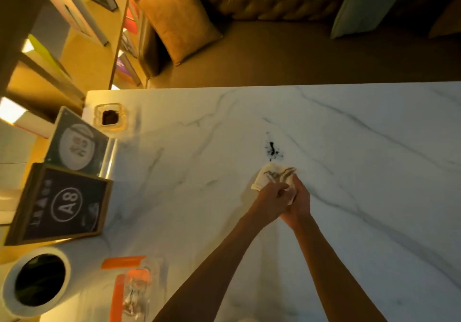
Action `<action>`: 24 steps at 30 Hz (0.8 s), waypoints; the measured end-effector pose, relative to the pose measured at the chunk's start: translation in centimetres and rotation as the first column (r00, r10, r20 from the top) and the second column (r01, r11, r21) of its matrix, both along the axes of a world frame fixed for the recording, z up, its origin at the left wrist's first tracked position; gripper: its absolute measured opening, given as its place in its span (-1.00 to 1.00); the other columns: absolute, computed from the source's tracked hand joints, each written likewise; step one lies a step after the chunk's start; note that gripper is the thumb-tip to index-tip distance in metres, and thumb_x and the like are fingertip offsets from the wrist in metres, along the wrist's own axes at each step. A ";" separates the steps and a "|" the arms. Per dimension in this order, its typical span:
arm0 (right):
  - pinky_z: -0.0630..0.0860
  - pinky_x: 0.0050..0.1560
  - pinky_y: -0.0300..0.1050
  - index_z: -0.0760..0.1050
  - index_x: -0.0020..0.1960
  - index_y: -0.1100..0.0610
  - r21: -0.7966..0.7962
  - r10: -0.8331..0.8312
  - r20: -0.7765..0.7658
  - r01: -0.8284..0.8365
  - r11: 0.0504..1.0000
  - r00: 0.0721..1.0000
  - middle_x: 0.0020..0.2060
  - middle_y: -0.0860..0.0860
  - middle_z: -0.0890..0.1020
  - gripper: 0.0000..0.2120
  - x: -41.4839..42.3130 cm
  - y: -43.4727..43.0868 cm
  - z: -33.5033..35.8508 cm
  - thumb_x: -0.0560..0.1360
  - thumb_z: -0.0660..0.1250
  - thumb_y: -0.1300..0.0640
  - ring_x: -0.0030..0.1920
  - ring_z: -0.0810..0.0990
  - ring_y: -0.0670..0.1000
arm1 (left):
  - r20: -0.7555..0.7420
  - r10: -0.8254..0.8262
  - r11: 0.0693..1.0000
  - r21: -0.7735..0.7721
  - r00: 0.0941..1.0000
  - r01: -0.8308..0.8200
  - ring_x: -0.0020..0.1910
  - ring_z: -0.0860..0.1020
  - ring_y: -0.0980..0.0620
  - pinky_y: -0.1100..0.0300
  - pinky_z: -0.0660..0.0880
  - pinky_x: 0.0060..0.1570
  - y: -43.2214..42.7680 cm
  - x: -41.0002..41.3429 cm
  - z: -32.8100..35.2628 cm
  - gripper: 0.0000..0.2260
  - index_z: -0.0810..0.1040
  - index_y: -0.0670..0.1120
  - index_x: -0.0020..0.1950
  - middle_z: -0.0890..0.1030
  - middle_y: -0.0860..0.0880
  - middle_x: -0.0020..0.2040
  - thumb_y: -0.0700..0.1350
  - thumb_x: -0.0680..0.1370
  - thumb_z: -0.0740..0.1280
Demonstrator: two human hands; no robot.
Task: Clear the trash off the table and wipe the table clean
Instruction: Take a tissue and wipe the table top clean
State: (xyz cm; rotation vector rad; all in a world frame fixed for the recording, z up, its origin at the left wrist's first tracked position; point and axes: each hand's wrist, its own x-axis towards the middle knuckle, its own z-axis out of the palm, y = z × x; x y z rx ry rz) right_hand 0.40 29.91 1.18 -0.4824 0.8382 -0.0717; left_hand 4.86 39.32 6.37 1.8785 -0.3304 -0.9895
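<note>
Both hands meet over the middle of the marble table [374, 197], closed around one wad of white cloth [272, 178]. Left hand [270, 200] is curled over the near left part of the wad; right hand [300, 200] wraps it from the right, fingers bent inward, the two hands touching. Grey-brown streaks show on the exposed far face of the cloth, so it has evidently picked up soil.

Finding: a black smear [272, 149] lies on the tabletop just beyond the cloth, at 12 o'clock from the hands, apart from the wad by a narrow bare strip. It appears unwiped.

Step in hand, as judged: the wiping stage, with the cloth being bunched or refolded rather than pressed flat. Whether the wad rests on the surface or is held slightly above it cannot be told.

Outstanding items: an ashtray [111, 118] with dark contents at 10 o'clock near the far left corner; a framed A8 sign [62, 204] and a second placard [77, 144] at 9 o'clock; a white cylindrical bin [37, 280] at 8 o'clock.

Next move calls for a clean face of the cloth turned downward, then a forward push toward 12 o'clock with firm pressure across the smear.
</note>
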 end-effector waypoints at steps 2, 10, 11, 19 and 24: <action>0.44 0.31 0.18 0.50 0.28 0.14 -0.032 -0.020 -0.002 0.020 0.999 1.000 0.25 0.17 0.58 -0.60 0.1 -2.7 -0.2 0.57 0.12 -0.02 0.25 0.57 0.18 | 0.048 0.090 0.996 0.023 0.995 -0.091 -0.11 0.50 0.04 0.21 0.38 -0.14 -0.8 0.5 -1.0 -0.74 0.57 -0.17 0.09 0.61 -0.18 -0.03 -0.06 0.63 0.17; 0.46 -0.03 -0.16 0.52 0.04 -0.01 -0.475 0.016 -0.088 -0.056 0.878 0.996 -0.17 -0.04 0.58 -0.66 4.0 -17.0 -2.7 0.34 0.44 -0.13 -0.14 0.52 -0.07 | 0.337 -0.155 0.717 0.685 0.929 -0.129 0.55 -0.28 -0.18 -0.40 -0.23 0.38 2.0 6.0 -13.5 -0.43 -0.16 0.17 0.55 -0.23 -0.06 0.59 0.27 0.58 -0.10; 0.44 -0.12 -0.23 0.52 0.00 -0.02 -0.515 0.020 -0.124 -0.082 0.853 0.992 -0.25 -0.11 0.58 -0.75 4.8 -18.3 -3.2 0.39 0.41 -0.11 -0.19 0.49 -0.12 | 0.336 -0.155 0.693 0.707 0.929 -0.140 0.54 -0.33 -0.15 -0.43 -0.26 0.36 2.5 6.2 -14.9 -0.44 -0.22 0.21 0.54 -0.28 -0.02 0.58 0.27 0.58 -0.13; 0.39 -0.14 -0.22 0.48 -0.01 -0.05 -0.781 -0.003 -0.399 -0.339 0.524 0.917 -0.16 -0.07 0.51 -0.89 12.6 -28.0 -8.1 0.57 0.18 0.04 -0.17 0.49 -0.10 | 0.535 -0.049 0.624 0.676 0.843 -0.392 0.57 -0.24 -0.03 -0.41 -0.25 0.40 2.2 4.6 -19.5 -0.48 -0.12 0.24 0.54 -0.11 0.08 0.60 0.11 0.59 -0.08; 0.06 0.51 0.12 0.09 0.56 0.09 -0.740 0.200 -0.660 -0.673 -0.010 0.724 0.54 0.17 0.17 -0.26 18.9 -24.1 -12.7 0.46 0.01 -0.23 0.53 0.11 0.21 | 0.582 -0.024 0.621 0.646 0.813 -0.445 0.57 -0.21 -0.03 -0.41 -0.23 0.40 2.6 5.1 -20.3 -0.46 -0.07 0.23 0.55 -0.07 0.08 0.60 0.10 0.57 -0.01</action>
